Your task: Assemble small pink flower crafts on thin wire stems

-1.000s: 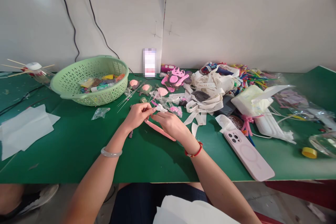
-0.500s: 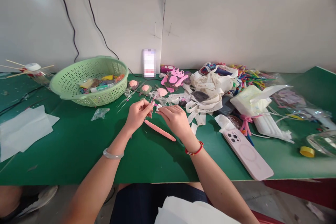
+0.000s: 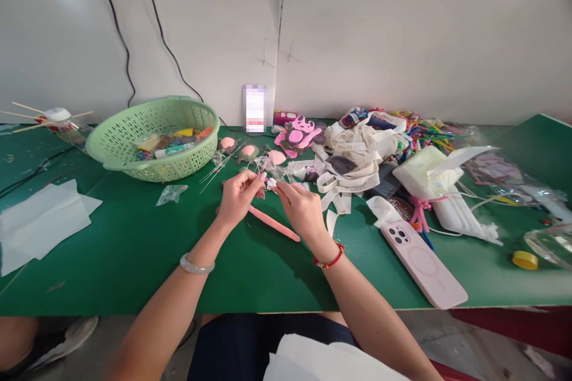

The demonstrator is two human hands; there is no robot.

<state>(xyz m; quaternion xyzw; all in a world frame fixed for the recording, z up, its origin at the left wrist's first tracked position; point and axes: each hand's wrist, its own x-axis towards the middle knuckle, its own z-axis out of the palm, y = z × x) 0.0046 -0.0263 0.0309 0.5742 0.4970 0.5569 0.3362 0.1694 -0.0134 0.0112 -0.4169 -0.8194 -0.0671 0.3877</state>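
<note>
My left hand is closed in a pinch, thumb against fingertips, near a thin pale strand that loops above it; what it grips is too small to make out. Facing it, my right hand pinches a small white piece with a touch of purple beside it. Just below both hands a long pink strip lies slantwise on the green table. Behind the fingers are several round pink-and-grey pieces and some thin white sticks.
A green basket of small coloured items stands at the left, with white paper in front. A pink phone, a tissue pack and heaped ribbons crowd the right. A lit phone leans on the back panel.
Both hands stay close together and have shifted slightly to the right. My right index finger looks straighter, and the white piece shows a little more between the fingertips.
</note>
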